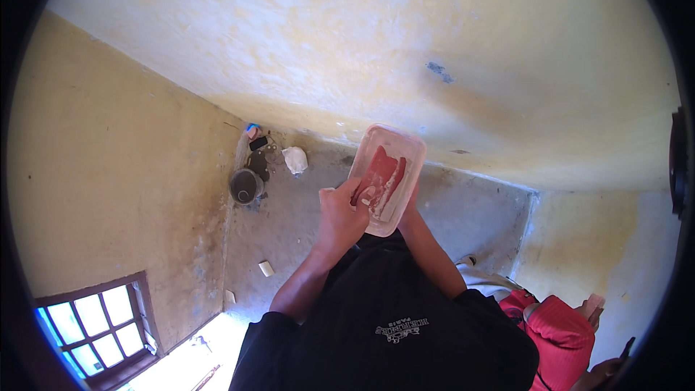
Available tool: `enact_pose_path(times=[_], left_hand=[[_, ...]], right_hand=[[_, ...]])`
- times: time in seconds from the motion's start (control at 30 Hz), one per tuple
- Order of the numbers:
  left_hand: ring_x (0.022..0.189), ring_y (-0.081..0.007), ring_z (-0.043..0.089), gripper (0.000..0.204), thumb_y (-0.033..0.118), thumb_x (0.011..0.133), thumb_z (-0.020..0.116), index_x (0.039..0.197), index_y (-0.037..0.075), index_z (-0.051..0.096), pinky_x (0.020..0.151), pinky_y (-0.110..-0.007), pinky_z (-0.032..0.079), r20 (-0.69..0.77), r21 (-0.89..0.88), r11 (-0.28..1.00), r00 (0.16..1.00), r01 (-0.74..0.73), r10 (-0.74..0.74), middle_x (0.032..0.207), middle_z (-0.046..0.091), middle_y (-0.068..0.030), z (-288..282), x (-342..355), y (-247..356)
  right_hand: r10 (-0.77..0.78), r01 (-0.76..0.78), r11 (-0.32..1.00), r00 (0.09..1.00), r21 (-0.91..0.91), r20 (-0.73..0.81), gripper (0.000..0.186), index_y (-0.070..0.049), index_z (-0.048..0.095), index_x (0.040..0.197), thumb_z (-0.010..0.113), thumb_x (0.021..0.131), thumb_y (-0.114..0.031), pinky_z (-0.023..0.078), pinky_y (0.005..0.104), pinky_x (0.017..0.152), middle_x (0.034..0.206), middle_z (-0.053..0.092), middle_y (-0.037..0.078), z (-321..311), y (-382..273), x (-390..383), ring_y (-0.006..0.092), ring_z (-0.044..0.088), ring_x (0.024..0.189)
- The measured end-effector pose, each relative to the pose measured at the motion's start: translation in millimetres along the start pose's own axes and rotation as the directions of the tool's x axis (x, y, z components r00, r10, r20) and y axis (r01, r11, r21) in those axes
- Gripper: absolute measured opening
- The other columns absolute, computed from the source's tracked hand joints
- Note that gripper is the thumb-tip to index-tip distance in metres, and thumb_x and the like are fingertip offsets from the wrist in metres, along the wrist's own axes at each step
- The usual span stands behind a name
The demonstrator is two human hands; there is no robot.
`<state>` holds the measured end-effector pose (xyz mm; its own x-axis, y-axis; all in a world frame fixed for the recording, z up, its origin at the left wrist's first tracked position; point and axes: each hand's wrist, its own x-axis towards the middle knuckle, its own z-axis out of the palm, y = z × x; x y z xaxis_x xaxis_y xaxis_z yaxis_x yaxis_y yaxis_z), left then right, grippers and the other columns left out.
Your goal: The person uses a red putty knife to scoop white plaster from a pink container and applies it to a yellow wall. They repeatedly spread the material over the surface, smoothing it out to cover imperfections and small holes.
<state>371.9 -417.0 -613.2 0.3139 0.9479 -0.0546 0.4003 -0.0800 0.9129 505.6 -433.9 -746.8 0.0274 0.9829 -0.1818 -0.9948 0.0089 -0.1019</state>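
Observation:
A pale, translucent rectangular plastic container is raised in front of me at the centre. Inside lies a flat red piece smeared with white material. My left hand has its fingers closed on the red piece at the container's left side, thumb reaching in over it. Behind the container's right side is my right hand, holding it; most of those fingers are hidden.
Yellowish stained walls surround a grey floor with a dark bucket, white bag and small white block. A barred window is lower left. Another person in red is lower right, holding a dark object.

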Motion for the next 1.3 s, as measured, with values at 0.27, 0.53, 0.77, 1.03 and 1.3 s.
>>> enact_pose_path(times=[0.27,0.53,0.77,1.03,1.3], left_hand=[[0.076,-0.0107,0.067,0.016,0.001,0.091,0.063,0.104,-0.006,0.067,0.070,-0.027,0.051,0.037,-0.127,0.983,0.991,0.131,-0.128,0.084,0.073,-0.0155,-8.2,2.5,7.1],[0.082,-0.0074,0.064,0.022,0.011,0.099,0.061,0.112,-0.006,0.066,0.074,-0.024,0.051,0.082,-0.311,0.933,0.983,0.182,-0.165,0.092,0.073,-0.0069,-14.2,7.3,0.7],[0.088,-0.0085,0.064,0.024,0.013,0.098,0.062,0.113,-0.006,0.066,0.082,-0.025,0.049,0.120,-0.447,0.867,0.975,0.222,-0.188,0.097,0.073,-0.0074,-13.6,11.5,-12.9],[0.094,-0.0106,0.064,0.023,0.011,0.097,0.062,0.115,-0.004,0.063,0.088,-0.026,0.048,0.221,-0.598,0.755,0.961,0.269,-0.167,0.102,0.071,-0.0068,-19.7,15.6,-22.2],[0.103,-0.0132,0.065,0.039,0.006,0.097,0.060,0.133,-0.001,0.048,0.093,-0.028,0.051,0.351,-0.772,0.526,0.930,0.356,-0.113,0.116,0.067,-0.0088,-19.8,8.2,-10.2]], right_hand=[[0.061,-0.061,0.998,0.994,-0.007,0.096,0.078,-0.011,0.043,0.145,0.028,0.097,-0.071,0.050,0.0471,0.102,0.138,0.055,0.014,11.5,-8.2,-3.1,0.0297,0.058,0.122],[0.050,-0.053,0.989,0.998,-0.136,-0.026,0.077,-0.012,0.042,0.146,0.025,0.098,-0.070,0.047,0.0462,0.105,0.140,0.054,0.012,9.4,-14.3,-6.2,0.0288,0.056,0.125],[0.034,-0.045,0.991,0.995,-0.125,-0.092,0.072,-0.014,0.043,0.146,0.030,0.099,-0.067,0.046,0.0448,0.106,0.140,0.055,0.008,13.6,-25.5,-16.2,0.0253,0.056,0.125],[0.024,-0.032,0.990,0.998,-0.134,-0.064,0.075,-0.015,0.041,0.148,0.026,0.098,-0.069,0.046,0.0446,0.106,0.142,0.053,0.008,10.0,-28.9,-15.4,0.0261,0.054,0.127],[-0.028,0.020,0.990,0.998,-0.138,-0.053,0.072,-0.015,0.040,0.149,0.029,0.099,-0.067,0.042,0.0457,0.110,0.145,0.051,0.007,9.6,-29.9,-18.6,0.0264,0.052,0.130]])
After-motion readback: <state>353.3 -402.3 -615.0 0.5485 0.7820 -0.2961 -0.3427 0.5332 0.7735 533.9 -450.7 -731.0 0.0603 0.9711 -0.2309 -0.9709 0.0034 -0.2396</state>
